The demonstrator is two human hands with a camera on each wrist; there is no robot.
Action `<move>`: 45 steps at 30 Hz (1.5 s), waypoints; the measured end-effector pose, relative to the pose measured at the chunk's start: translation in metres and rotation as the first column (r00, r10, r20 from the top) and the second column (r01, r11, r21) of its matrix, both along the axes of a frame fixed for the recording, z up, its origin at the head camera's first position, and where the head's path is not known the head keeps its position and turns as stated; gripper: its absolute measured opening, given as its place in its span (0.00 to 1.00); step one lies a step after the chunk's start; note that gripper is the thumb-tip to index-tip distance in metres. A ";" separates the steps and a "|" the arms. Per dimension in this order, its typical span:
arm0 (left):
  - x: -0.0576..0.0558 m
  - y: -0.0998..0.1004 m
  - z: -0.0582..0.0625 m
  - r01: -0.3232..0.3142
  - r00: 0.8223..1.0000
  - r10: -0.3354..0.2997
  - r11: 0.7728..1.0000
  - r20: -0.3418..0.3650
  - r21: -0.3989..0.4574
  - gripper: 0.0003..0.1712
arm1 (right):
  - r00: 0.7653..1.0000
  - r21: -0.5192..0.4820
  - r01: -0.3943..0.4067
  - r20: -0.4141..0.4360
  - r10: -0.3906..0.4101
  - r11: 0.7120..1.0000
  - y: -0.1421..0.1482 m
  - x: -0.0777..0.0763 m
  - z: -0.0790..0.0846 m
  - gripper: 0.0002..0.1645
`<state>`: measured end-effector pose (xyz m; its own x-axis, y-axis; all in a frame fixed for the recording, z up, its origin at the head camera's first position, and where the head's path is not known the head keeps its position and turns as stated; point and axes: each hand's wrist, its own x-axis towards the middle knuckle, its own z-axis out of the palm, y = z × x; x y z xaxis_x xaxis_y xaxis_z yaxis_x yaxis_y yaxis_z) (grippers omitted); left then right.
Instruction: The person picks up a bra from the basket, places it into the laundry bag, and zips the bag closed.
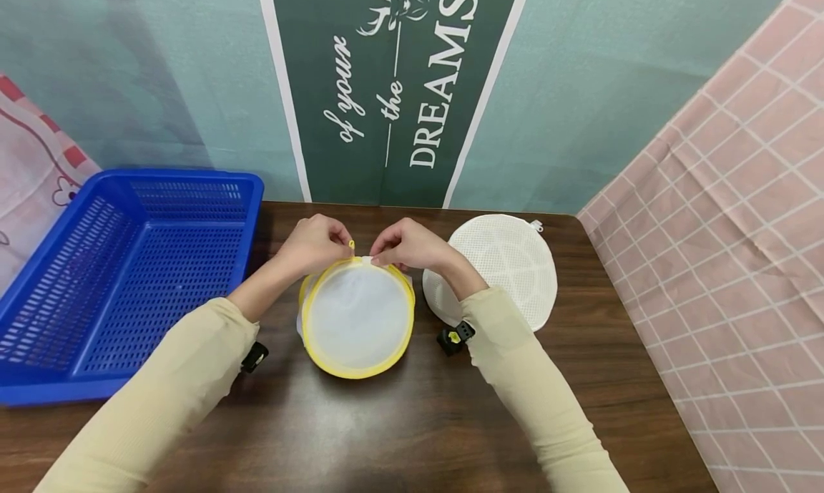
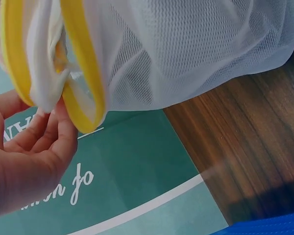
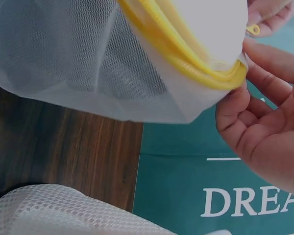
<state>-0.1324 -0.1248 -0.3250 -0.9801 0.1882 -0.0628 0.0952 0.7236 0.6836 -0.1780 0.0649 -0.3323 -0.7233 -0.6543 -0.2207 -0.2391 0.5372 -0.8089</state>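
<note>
A round white mesh laundry bag (image 1: 359, 320) with yellow trim stands on the table, its flat lid facing up. At its far rim my left hand (image 1: 317, 244) pinches the yellow edge, and a small yellow zipper pull (image 3: 253, 30) shows at those fingertips. Close beside it, my right hand (image 1: 412, 245) grips the same rim by a pale tab, thumb and index finger together. In the left wrist view, the yellow trim (image 2: 83, 54) stands apart from the lid's edge, leaving a gap above my left fingers. The bag's mesh side (image 3: 83, 63) hangs in soft folds.
A second white mesh bag (image 1: 505, 264) lies flat to the right, partly under my right forearm, its zipper pull at the far edge. A large blue plastic basket (image 1: 251, 228) stands at the left. Printed cloths hang behind the dark wooden table (image 1: 360, 436) and at its right.
</note>
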 end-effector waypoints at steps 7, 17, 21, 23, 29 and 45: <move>0.002 0.000 0.001 -0.059 0.998 0.059 0.998 0.005 0.002 0.08 | 0.998 0.028 -0.017 -0.058 0.018 0.999 -0.003 0.000 0.000 0.03; 0.005 -0.001 0.003 -0.131 0.990 0.128 0.990 0.057 0.045 0.09 | 0.993 0.062 0.040 -0.114 -0.033 0.997 0.001 0.001 -0.001 0.05; 0.005 -0.002 0.004 -0.171 0.978 0.161 0.983 0.134 0.068 0.10 | 0.994 0.065 0.066 -0.091 -0.060 0.996 0.001 0.000 0.001 0.06; 0.005 -0.003 0.004 -0.193 0.969 0.176 0.977 0.176 0.088 0.11 | 0.995 0.068 0.075 -0.075 -0.070 0.995 0.002 -0.001 0.002 0.06; 0.004 -0.011 0.003 -0.268 0.938 0.212 0.946 0.275 0.182 0.13 | 0.992 0.080 0.123 -0.031 -0.120 0.989 0.008 -0.001 0.004 0.06; 0.009 -0.018 0.012 -0.220 0.948 0.156 0.952 0.278 0.215 0.12 | 1.000 0.048 0.028 -0.007 -0.028 0.998 0.013 -0.001 0.008 0.04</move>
